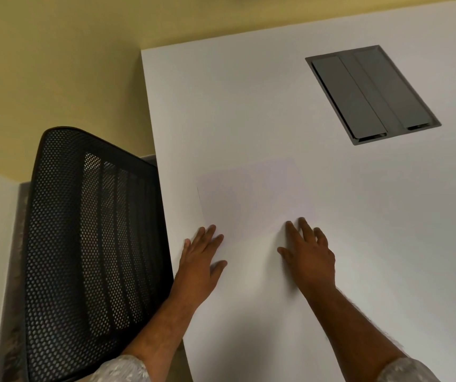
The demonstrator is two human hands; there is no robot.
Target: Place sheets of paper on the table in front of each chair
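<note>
One sheet of paper (251, 194) lies flat on the white table (386, 244), close to the table's left edge and directly across from the black mesh chair (89, 244) that is pushed up against that side. It is very pale and hard to tell from the tabletop; only its faint outline and a thin dark line along its left edge give it away. That place looks served, or very nearly so. No other chair and no further sheets show in view, so how many places are left to do cannot be judged from here. Both arms reach forward over the table from the bottom of the view, light patterned sleeves at the elbows. The left hand (202, 260) rests palm down near the table's left edge, fingers spread and straight, fingertips touching or just short of the sheet's near left corner. The right hand (309, 252) is also palm down with fingers splayed, tips at the sheet's near edge toward its right corner. Neither hand grips anything; they seem to be smoothing or squaring the sheet. A grey hatch (373, 92) sits farther back in the table, well apart from the sheet.
</note>
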